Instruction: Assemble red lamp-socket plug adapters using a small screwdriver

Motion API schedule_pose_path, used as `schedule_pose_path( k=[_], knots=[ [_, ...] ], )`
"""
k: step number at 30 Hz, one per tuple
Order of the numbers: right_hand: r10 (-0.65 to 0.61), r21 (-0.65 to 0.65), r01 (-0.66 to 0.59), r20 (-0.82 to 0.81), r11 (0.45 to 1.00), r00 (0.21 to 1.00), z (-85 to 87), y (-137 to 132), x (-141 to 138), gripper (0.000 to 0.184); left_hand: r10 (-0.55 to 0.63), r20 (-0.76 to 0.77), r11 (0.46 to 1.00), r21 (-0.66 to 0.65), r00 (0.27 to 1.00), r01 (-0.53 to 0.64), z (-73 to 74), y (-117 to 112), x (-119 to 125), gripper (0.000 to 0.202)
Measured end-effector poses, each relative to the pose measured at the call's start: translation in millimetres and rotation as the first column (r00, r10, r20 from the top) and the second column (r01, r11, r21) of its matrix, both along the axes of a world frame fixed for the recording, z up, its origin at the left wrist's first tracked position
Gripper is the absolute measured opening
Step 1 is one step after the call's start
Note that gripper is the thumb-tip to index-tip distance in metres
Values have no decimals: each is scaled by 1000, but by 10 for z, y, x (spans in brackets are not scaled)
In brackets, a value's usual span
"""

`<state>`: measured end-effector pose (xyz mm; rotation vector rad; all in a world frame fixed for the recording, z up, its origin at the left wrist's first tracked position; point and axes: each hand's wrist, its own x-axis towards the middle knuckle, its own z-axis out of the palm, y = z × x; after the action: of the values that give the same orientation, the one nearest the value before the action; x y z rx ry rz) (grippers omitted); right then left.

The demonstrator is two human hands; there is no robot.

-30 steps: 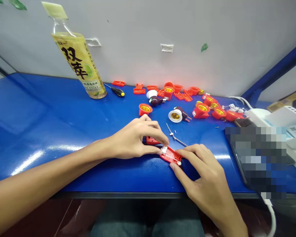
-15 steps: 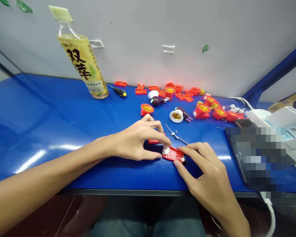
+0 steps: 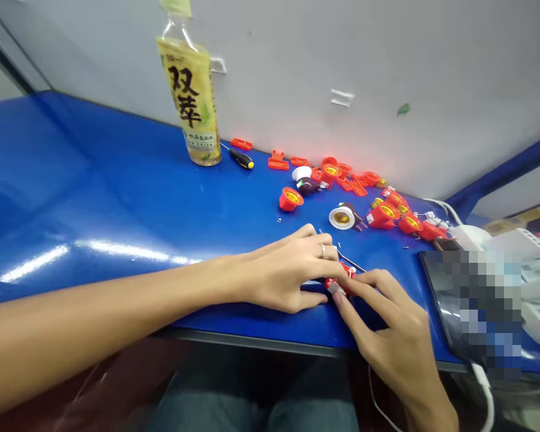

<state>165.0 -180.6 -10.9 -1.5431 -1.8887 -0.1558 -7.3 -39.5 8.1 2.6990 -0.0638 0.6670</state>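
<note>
The left hand point(image 3: 288, 277) and right hand point(image 3: 380, 315) meet, fingertips clamped on a small red plastic casing point(image 3: 337, 286) near the blue counter's point(image 3: 94, 192) front edge; it looks light, stiff, best held by its sides.

Lamp sockets point(image 3: 290, 198) lie behind the left hand point(image 3: 288, 273)

A plastic drink bottle point(image 3: 189, 102) stands beside a black-handled screwdriver point(image 3: 242, 159), with orange lamp sockets point(image 3: 291, 198) strewn across a blue workbench point(image 3: 94, 198).
</note>
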Motion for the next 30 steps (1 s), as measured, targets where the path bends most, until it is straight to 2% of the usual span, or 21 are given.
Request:
schedule_pose_path(
  k=[3,8,14,30],
  knots=[
    [13,-9,-12,26,1000,1000,1,-26,24,16,20,11,999,45,1000,-21,-7,32,-14,15],
    [-11,8,11,40,1000,999,9,-65,20,13,4,30,999,44,1000,-6,-68,40,21,9],
    [-37,79,33,53,996,998,17,-69,7,18,13,57,999,28,998,-14,-87,32,43,7],
    [-13,105,3,96,995,995,20,-60,-9,19,25,56,999,26,998,-26,-90,37,56,10]
  ],
)
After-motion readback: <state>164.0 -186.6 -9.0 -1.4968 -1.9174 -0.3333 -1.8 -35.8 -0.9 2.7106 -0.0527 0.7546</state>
